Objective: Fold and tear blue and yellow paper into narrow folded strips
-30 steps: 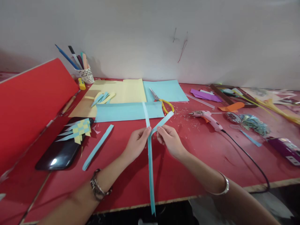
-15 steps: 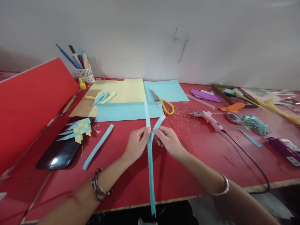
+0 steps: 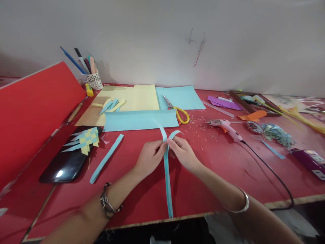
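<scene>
The blue strip (image 3: 168,184) runs between both hands (image 3: 149,157), pinched by each, seemingly where it forks.

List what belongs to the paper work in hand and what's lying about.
Likely belongs:
- narrow pale blue paper in left hand and right hand
- loose blue paper strip
- yellow-handled metal scissors
- woven blue-and-yellow paper piece

Apparently lying about:
- white patterned pen cup
- purple paper pieces
</scene>
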### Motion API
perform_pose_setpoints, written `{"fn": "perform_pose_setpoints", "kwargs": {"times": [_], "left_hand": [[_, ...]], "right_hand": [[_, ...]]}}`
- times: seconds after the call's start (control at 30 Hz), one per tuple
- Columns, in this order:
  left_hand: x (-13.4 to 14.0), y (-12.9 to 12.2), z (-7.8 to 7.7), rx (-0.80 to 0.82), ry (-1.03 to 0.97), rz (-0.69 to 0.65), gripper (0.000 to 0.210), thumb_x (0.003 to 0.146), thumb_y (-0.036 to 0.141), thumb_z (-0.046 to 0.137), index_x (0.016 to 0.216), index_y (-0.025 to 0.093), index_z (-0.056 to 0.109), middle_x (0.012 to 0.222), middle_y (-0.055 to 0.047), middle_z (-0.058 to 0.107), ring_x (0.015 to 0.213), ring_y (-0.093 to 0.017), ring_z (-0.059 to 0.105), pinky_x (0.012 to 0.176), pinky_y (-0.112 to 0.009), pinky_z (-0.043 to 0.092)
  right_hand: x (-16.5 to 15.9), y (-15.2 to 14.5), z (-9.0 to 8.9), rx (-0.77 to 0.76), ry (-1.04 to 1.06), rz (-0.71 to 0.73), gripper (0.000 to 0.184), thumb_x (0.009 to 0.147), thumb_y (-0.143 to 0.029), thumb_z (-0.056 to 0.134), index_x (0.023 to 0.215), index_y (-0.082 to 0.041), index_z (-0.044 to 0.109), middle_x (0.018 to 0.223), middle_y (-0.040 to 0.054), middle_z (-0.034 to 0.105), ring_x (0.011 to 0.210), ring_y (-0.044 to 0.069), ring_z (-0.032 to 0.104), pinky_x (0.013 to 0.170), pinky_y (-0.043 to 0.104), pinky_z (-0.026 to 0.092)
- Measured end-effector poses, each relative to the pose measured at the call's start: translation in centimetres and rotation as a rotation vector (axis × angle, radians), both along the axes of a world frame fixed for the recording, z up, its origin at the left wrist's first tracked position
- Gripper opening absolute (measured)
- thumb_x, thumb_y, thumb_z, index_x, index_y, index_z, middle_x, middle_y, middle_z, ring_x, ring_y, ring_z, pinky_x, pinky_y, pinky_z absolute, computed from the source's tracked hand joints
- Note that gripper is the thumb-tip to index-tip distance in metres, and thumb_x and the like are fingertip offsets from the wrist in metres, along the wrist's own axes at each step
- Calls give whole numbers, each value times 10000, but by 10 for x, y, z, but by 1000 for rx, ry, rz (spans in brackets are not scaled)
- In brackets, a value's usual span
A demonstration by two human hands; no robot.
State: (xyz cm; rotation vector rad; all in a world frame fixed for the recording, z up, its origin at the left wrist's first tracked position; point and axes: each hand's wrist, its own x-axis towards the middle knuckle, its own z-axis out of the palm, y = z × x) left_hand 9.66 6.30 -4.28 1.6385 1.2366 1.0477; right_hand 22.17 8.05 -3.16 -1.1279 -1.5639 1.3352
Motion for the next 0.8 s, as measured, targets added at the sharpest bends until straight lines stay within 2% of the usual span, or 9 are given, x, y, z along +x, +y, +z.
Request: {"fn": "perform_pose_setpoints", "kwargs": {"times": [0.17, 0.33, 0.4, 0.5, 0.6, 0.67, 0.8], "left_hand": [[0, -1, 0, 25, -6, 51, 355, 813, 361, 361, 534, 164, 457, 482, 43, 409, 468, -86, 365, 462, -209, 276], [-2, 0, 1, 30, -96, 163, 348, 814, 357, 339, 510, 201, 269, 473, 66, 244, 443, -75, 265, 429, -209, 231], [-2, 1, 2, 17, -104, 142, 348, 819, 358, 326, 513, 202, 269, 473, 68, 241, 439, -74, 261, 425, -206, 236], [0, 1, 1, -15, -104, 38, 358, 812, 372, 345, 506, 186, 368, 460, 59, 326, 439, -78, 333, 435, -202, 281], [1, 0, 1, -41, -115, -55, 374, 820, 368, 334, 530, 172, 465, 498, 29, 468, 499, -100, 460, 498, -206, 354], [2, 0, 1, -48, -114, -68, 400, 833, 359, 313, 528, 168, 487, 530, 12, 529, 534, -109, 509, 538, -209, 379], [1, 0, 2, -34, -84, -46, 430, 842, 355, 317, 502, 167, 504, 514, 7, 553, 524, -110, 534, 536, -206, 380]], "right_hand": [[1, 0, 0, 9, -28, 42, 296, 770, -367, 434, 541, -180, 414, 414, -62, 405, 384, 58, 378, 398, 191, 302], [1, 1, -1, 14, -29, 22, 316, 774, -348, 429, 507, -181, 398, 407, -59, 416, 381, 51, 383, 403, 188, 308], [1, 1, -1, 12, -21, -21, 318, 772, -351, 431, 505, -181, 399, 408, -61, 414, 375, 48, 379, 398, 185, 309], [1, 2, -1, 9, 14, -77, 322, 776, -369, 429, 516, -181, 407, 411, -61, 422, 367, 47, 381, 389, 181, 314], [1, 1, -1, -10, 33, -63, 351, 783, -407, 413, 513, -184, 408, 404, -50, 442, 365, 54, 402, 379, 183, 315], [0, 0, -1, -24, 15, -22, 356, 767, -423, 438, 506, -183, 413, 408, -44, 457, 365, 54, 408, 374, 183, 315], [-1, -2, 0, -30, -30, 45, 354, 758, -411, 457, 494, -178, 420, 421, -42, 462, 366, 45, 401, 381, 178, 317]]}}
